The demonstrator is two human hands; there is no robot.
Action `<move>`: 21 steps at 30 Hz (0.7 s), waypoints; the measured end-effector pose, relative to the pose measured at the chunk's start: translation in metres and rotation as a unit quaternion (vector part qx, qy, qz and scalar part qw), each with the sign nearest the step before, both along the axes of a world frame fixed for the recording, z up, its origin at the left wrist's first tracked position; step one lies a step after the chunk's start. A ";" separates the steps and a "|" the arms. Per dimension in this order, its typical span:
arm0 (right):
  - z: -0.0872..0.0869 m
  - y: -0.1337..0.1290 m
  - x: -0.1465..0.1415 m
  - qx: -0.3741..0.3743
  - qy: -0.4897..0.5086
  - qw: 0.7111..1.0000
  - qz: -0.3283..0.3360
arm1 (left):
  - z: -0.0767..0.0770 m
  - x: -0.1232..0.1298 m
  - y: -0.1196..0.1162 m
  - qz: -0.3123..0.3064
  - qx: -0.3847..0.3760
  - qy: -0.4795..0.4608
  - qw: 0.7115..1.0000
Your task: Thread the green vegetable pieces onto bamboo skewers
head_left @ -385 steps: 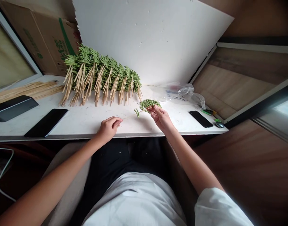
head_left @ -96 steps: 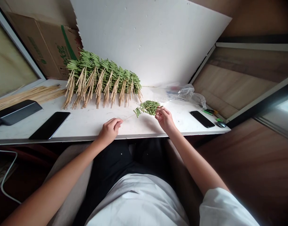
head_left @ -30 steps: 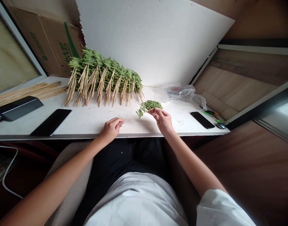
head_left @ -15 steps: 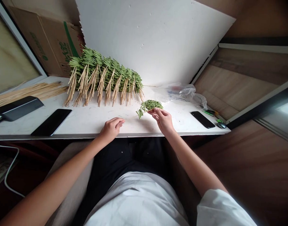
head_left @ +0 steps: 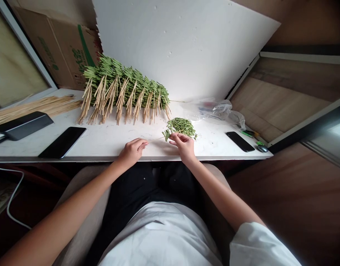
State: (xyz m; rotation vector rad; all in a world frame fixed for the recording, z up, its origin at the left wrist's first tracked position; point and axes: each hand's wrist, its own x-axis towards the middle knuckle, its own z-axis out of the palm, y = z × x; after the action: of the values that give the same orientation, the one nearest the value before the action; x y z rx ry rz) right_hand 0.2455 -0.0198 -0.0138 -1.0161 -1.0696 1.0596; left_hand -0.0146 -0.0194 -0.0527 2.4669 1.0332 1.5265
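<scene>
My left hand (head_left: 133, 150) is closed, with a thin wooden skewer (head_left: 156, 140) pinched between thumb and forefinger. The stick runs right from those fingertips to a short row of cut green bean pieces (head_left: 166, 135) threaded crosswise on it. At the right end of that row, the thumb and fingers of my right hand (head_left: 184, 146) are pinched together. Whether they grip the stick or a single bean piece is hidden. Just behind my right hand lies a loose heap of cut green bean pieces (head_left: 182, 125) on the white tabletop (head_left: 114, 142).
Filled bean skewers (head_left: 128, 83) are stacked at the back, sticks facing me. Bare skewers (head_left: 44, 105) lie at left, near a black device (head_left: 25, 125) and a phone (head_left: 63, 142). Rightward are a clear plastic bag (head_left: 224, 109), another phone (head_left: 240, 141) and a mouse-like object (head_left: 262, 148).
My right hand has moved slightly left and down, bringing the bean skewer nearer. The stick now reaches my left hand's fingertips; before, my left hand was apart from it.
</scene>
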 end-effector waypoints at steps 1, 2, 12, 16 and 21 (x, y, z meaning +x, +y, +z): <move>-0.002 0.000 -0.002 -0.002 -0.001 1.000 -0.001 | 0.000 0.000 0.000 0.000 0.001 0.000 1.000; -0.003 0.000 -0.004 -0.003 -0.002 1.000 -0.001 | 0.000 0.000 0.000 -0.001 0.001 0.001 1.000; 0.023 0.036 0.030 0.036 -0.158 0.986 -0.047 | 0.005 0.004 0.002 0.124 -0.029 -0.066 0.990; 0.030 0.076 0.042 0.113 -0.438 0.890 -0.058 | 0.005 0.004 0.002 0.130 -0.032 -0.065 0.989; 0.030 0.120 0.044 0.132 -0.636 0.761 -0.002 | 0.006 0.003 0.001 0.117 -0.039 -0.061 0.990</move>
State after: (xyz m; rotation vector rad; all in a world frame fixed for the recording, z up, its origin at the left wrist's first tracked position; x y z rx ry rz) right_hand 0.2895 0.0998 0.0166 -1.5036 -2.2099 0.0187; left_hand -0.0111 -0.0186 -0.0468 2.2342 1.3730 1.6393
